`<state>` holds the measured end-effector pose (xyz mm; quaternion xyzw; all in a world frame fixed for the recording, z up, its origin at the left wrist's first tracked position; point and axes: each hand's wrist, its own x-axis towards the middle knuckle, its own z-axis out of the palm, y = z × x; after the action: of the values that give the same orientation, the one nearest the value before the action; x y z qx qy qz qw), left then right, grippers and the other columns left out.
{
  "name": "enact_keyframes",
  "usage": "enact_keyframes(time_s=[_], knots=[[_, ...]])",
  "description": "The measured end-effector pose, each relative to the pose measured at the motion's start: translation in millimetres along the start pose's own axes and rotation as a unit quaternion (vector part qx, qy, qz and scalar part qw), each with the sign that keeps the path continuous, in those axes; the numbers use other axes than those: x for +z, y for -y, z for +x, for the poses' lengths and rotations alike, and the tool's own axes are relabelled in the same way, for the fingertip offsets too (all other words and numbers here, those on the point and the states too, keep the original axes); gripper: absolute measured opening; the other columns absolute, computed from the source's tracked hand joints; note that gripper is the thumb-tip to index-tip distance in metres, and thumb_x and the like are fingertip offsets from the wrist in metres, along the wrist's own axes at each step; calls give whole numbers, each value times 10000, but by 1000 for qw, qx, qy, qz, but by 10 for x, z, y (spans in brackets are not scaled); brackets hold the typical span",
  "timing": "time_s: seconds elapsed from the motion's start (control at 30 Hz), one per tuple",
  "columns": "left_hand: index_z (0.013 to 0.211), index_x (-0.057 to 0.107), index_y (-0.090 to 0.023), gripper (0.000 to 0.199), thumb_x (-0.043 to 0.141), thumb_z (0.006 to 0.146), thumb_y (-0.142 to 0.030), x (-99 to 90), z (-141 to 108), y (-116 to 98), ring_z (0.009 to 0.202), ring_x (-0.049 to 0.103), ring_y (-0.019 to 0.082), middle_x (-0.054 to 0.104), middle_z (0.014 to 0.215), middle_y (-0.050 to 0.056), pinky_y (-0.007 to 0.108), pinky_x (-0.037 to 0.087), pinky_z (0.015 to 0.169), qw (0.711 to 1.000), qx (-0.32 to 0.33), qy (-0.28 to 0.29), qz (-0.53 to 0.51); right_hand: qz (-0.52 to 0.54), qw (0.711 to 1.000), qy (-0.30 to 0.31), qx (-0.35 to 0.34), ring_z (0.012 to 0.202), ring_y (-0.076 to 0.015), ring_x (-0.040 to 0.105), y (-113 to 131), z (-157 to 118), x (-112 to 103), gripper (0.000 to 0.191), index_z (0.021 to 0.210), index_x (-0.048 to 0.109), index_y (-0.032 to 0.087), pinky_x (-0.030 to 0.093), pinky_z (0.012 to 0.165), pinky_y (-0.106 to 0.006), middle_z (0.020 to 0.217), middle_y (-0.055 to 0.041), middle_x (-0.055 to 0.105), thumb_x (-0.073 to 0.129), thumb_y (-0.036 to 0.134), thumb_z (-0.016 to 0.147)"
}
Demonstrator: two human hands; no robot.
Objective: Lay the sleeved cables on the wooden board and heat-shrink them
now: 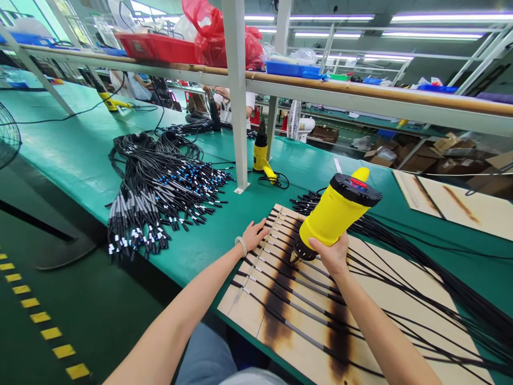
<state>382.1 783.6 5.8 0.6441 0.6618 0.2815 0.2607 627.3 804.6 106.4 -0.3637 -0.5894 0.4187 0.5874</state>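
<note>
The right hand [326, 254] is clenched around the grip of a yellow heat gun [334, 219], held up over a scorched wooden board [240, 305] at lower center-right of the frame. The nozzle [298, 254] points down and left toward black cables with grey sleeves [296, 315], laid side by side across the board. The left hand [254, 236] is open, fingers spread, pressing flat on the cable ends near the board's upper edge, with a pale wristband [241, 246] on that wrist. The board sits on the green surface [200, 256]. Risks: the nozzle is close to the left hand, so a small swing could burn the fingers. Too much heat in one spot could damage the sleeves or char the dark burn marks [276, 289] further. Loose cable tails could drag the row out of line. A bundle of cables [160, 198] lies at center-left, and a second yellow heat gun [260, 152] stands upright behind it.
</note>
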Motion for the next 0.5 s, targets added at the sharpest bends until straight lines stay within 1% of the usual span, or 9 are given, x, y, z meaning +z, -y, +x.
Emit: enact_keyframes(time_s=[0.1,0.2,0.3,0.4,0.5], knots=[[1461,315,-137,732,213,902,-598,-6,-5,-14,1386,337,220,402,1476,58,397,96,1204,1000,-3,2,0,-12,1000,-3,0,793,-253,661,-14,-1,19,639,971,566,183,557,731,-420,941,-99,690,850,405,444],[1460,322,-186,684,214,911,-579,-2,-2,-17,1379,352,208,414,1470,29,394,102,1203,1000,-7,0,6,-15,1000,9,0,805,-260,663,-22,1,42,647,994,568,181,560,733,-425,959,-108,690,842,416,457],[1459,324,-223,643,216,920,-557,8,1,-9,1376,358,205,417,1469,5,390,116,1201,1000,-7,-1,12,-34,999,5,-18,829,-272,664,-35,10,52,655,1013,573,181,560,754,-443,971,-109,690,836,424,464],[1450,339,-231,633,226,920,-556,17,2,-2,1375,359,211,402,1478,5,403,122,1200,1000,-8,-4,17,-51,998,12,-30,878,-290,661,-66,17,49,630,997,580,179,552,798,-474,996,-113,684,844,389,465],[1446,347,-224,643,225,916,-567,20,-1,1,1385,341,207,376,1491,11,405,122,1199,1000,-7,-4,15,-46,999,12,-19,894,-305,656,-100,11,55,610,963,582,172,542,819,-508,1007,-123,677,851,389,461]])
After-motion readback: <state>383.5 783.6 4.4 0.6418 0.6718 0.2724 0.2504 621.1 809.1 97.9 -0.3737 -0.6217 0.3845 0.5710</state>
